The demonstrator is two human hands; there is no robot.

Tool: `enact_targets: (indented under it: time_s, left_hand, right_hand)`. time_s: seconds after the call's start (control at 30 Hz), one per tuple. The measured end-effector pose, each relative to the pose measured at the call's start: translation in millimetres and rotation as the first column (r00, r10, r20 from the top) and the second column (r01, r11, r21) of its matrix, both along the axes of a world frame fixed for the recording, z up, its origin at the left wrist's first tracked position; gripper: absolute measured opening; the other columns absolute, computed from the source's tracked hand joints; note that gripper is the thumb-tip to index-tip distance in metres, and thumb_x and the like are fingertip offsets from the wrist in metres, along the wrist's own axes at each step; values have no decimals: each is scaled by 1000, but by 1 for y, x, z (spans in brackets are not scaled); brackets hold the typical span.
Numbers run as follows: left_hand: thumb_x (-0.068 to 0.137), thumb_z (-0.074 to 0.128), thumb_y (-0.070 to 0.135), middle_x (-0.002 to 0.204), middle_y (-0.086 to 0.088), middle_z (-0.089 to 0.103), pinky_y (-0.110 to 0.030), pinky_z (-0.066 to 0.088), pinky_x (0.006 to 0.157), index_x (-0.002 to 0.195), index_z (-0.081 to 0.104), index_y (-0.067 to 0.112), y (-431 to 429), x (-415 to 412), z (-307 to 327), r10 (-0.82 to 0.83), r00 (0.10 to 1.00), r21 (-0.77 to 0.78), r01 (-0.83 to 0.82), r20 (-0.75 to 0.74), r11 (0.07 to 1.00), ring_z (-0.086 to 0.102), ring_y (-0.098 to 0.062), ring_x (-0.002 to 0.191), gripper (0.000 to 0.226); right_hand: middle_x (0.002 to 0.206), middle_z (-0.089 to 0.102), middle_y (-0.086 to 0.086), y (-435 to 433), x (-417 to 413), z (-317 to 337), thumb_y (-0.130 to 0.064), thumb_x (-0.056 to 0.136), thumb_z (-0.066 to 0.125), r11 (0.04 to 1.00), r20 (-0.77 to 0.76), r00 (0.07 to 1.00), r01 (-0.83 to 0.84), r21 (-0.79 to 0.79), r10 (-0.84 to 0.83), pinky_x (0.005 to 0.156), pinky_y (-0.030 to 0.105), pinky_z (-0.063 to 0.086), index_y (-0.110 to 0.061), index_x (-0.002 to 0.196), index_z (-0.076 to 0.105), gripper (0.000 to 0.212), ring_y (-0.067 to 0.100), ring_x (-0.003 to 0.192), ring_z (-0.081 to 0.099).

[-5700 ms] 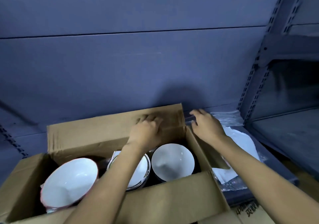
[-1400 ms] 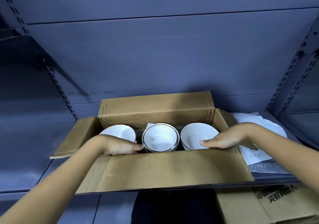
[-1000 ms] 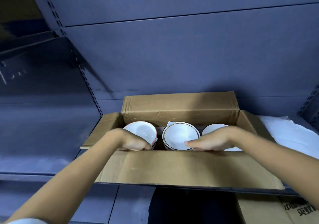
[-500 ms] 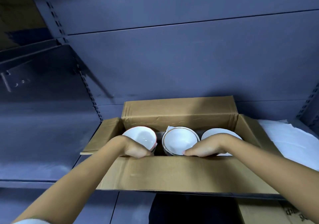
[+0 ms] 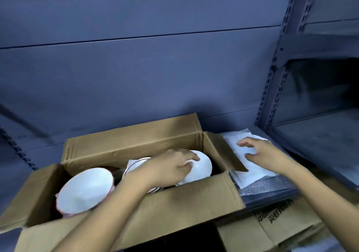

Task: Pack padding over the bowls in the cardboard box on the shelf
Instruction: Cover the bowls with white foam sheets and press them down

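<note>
Head view: the fingers [image 5: 184, 154] of the left hand [image 5: 165, 168] are seen loosely curved and a little apart, with nothing gripped; their tips are laid on the far rim of the right bowl [image 5: 202, 169]. The fingers [image 5: 246, 142] of the right hand [image 5: 262, 153] are spread wide and bent, held over the white padding sheet [image 5: 250, 169]. Whether the sheet is touched cannot be told because of blur.

Three white bowls are held in the open cardboard box [image 5: 136, 144], side by side and uncovered. The middle bowl [image 5: 136, 164] is largely hidden by the left wrist. The left bowl [image 5: 85, 191], edged in red, is tilted toward the near side. All four flaps of the box are folded outward.

The padding sheet is laid flat just right of the box, on top of bubble wrap [image 5: 270, 185], both carried by the blue shelf [image 5: 272, 198]. A second cardboard box [image 5: 281, 218] with printed characters is seen below the shelf at the near right.
</note>
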State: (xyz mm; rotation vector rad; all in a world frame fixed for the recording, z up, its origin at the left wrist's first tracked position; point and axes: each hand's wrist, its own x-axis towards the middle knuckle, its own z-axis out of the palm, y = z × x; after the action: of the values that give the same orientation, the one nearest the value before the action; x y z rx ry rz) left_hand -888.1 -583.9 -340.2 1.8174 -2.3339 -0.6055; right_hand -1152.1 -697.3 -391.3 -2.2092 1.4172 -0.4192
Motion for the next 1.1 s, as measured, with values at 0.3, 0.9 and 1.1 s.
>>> enact_targets:
  time_s: [0.3,0.9,1.1]
  left_hand:
    - [79,-6,51,142,-9,48,-37,6,119,132,53,10,-44,-96,-64,-65,948,-278,156,311,948,25,-24,141,90]
    - [97,26,42,143,-11,45,-36,17,117,129,53,5,-45,-93,-70,-12,980,-259,64,200,964,25,-22,140,56]
    - [84,13,47,132,-10,56,-33,20,115,117,62,7,-43,-87,-67,-24,999,-223,15,-39,975,34,-23,137,71]
  right_hand:
    - [158,14,-10,-29,-25,-41,-33,92,53,998,-423,906,-38,-52,13,115,28,20,-30,148,21,64,9,145,13]
    - [65,48,17,-15,-15,-4,-9,93,39,894,126,937,349,-279,-326,56,35,36,-11,79,36,14,34,62,50]
    - [71,39,26,12,19,46,-9,95,37,939,472,874,253,-231,-119,52,28,24,-3,87,46,14,16,61,29]
